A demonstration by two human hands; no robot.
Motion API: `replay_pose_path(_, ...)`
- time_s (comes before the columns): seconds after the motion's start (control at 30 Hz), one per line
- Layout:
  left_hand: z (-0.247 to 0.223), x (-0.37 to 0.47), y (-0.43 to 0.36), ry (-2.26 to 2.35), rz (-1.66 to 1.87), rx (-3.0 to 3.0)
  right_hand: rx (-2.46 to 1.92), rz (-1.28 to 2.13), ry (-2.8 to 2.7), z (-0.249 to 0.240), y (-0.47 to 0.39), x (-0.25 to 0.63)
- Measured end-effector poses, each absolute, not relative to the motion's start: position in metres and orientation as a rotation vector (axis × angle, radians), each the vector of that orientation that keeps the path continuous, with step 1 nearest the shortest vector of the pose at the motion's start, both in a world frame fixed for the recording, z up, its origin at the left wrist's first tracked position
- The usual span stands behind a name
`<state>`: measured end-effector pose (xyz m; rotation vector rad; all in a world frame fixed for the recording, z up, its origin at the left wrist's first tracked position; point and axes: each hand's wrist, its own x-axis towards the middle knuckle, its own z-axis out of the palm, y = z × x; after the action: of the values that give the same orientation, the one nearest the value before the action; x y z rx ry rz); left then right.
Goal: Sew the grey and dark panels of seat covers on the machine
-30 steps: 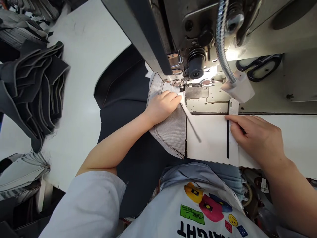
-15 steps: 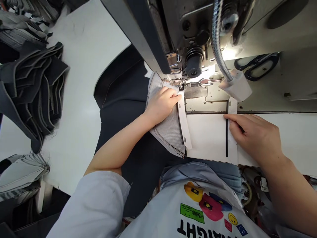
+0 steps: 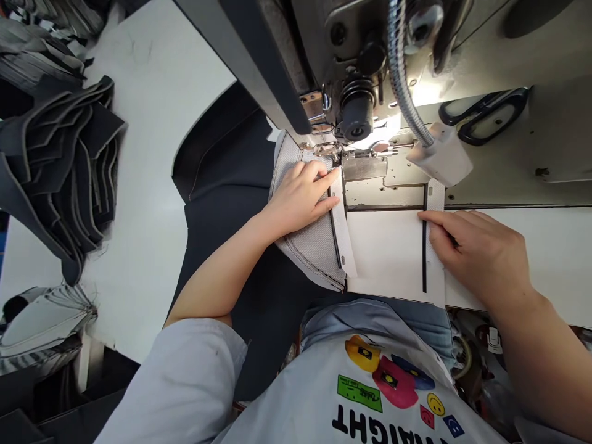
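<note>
In the head view, the left hand (image 3: 300, 200) lay palm down near the middle of the frame, partly open, its thumb and forefinger spread a little and their tips resting on a narrow white strip with a black edge and small slots (image 3: 343, 237). It seemed to press the strip down rather than grip it. That strip lay along the right edge of a light-grey woven panel with a stitched, curved border (image 3: 312, 246), its upper end just below the metal presser foot (image 3: 336, 155) of the dark sewing machine (image 3: 356, 114). A broad navy-black fabric piece (image 3: 231, 222) spread out beneath the panel, left of centre.

Toward the right of the frame, the right hand (image 3: 481, 253) had its forefinger stretched to the black edge of a second white strip (image 3: 435, 277), with the thumb close below; whether it pinched the strip could not be told. This strip stood well apart from the first, on the white surface (image 3: 383, 253).

Good work here seemed to call for light, even pressure, the strip's black edge kept straight, the panel flat without puckers, and the left fingertips clear of the needle area
</note>
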<state>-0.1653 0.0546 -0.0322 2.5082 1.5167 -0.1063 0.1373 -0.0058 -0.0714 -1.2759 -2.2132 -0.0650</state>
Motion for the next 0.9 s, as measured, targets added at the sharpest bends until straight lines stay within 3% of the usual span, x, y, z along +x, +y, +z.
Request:
replay_pose_path(0.33,-0.025,-0.170,0.057,1.417,-0.144,2.436,-1.325,0.019,-2.185,-0.072,-0.009,0.136)
replay_pose_path(0.4,-0.025,-0.171,0.058,1.402,-0.142,2.412,-1.387,0.237,-2.127,-0.065,-0.010,0.136)
replay_pose_path(0.57,-0.025,-0.171,0.060,1.397,-0.130,2.355,-1.446,1.296,-1.732,-0.036,-0.001,0.111)
replay_pose_path(0.63,-0.025,-0.170,0.059,1.411,-0.099,2.340,-1.346,1.554,-1.566,-0.032,0.008,0.090)
replay_pose_path(0.77,-0.026,-0.170,0.058,1.464,0.006,2.309,-1.181,1.748,-1.445,-0.039,0.027,0.049)
replay_pose_path(0.9,-0.027,-0.172,0.058,1.493,0.098,2.257,-1.266,1.709,-1.417,-0.047,0.038,0.033)
